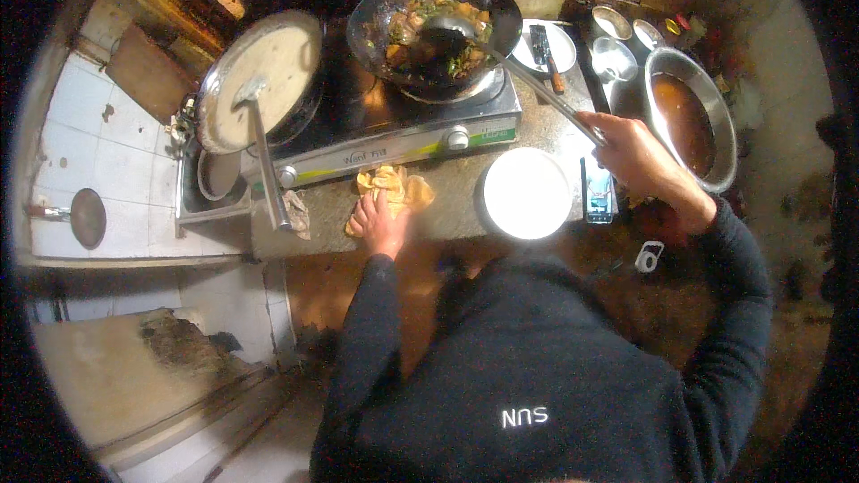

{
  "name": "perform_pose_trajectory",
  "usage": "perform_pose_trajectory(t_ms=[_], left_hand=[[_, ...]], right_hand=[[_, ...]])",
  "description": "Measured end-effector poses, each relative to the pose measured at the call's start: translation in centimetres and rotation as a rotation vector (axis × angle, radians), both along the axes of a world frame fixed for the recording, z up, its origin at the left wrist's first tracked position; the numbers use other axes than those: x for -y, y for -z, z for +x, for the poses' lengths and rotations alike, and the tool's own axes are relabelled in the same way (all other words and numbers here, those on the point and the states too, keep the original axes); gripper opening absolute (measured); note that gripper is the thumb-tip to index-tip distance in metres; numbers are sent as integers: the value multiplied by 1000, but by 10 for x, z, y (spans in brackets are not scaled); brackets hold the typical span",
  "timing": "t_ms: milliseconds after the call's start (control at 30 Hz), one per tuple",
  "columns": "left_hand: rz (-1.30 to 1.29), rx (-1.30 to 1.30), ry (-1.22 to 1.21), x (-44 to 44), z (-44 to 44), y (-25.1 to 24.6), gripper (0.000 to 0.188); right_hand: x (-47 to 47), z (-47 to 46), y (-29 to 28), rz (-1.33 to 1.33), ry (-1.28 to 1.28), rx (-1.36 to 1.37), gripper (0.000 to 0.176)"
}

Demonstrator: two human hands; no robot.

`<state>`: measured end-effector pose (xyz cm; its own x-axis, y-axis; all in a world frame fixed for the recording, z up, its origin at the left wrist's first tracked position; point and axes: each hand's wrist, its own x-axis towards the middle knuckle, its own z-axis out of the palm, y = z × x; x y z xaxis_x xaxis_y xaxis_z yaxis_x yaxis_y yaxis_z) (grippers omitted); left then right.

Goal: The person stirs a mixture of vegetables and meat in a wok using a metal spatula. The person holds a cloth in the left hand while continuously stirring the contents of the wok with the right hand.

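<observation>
My right hand grips the long metal handle of a ladle. The ladle's bowl lies in a black wok, among cooked vegetable pieces and dark sauce. Under the wok is a gas stove with two knobs on its front. At the counter's front edge, my left hand has its fingers bent over a crumpled yellow cloth. A white plate sits on the counter between my hands.
At left, a large pan of pale batter-like liquid holds another ladle, its handle jutting over the counter edge. A phone lies below my right wrist. Beyond are a steel basin of brown liquid, small bowls and a plate with a spatula.
</observation>
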<state>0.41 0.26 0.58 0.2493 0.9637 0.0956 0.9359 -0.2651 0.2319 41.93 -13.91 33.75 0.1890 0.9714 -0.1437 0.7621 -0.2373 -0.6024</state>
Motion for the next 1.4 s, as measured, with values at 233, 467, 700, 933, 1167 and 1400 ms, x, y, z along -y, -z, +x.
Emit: perform_pose_trajectory(t_ms=[233,467,700,933,1167,1400], left_hand=[[1,-10,6,-1,0,-3,80],[4,15,-9,0,2,-2,71],[17,-12,22,0,-1,-3,69],[-20,-17,12,0,-2,-2,70],[-48,-39,0,0,-1,-4,76],[-122,-12,-7,-1,1,-9,81]], right_hand=[[-58,-6,21,14,190,-186,63],[-39,17,13,-61,148,-824,62],[-83,10,50,73,172,-496,57],[-68,15,32,-140,-38,-598,64],[33,18,-43,-5,-166,86,62],[59,23,-81,-74,-84,-65,66]])
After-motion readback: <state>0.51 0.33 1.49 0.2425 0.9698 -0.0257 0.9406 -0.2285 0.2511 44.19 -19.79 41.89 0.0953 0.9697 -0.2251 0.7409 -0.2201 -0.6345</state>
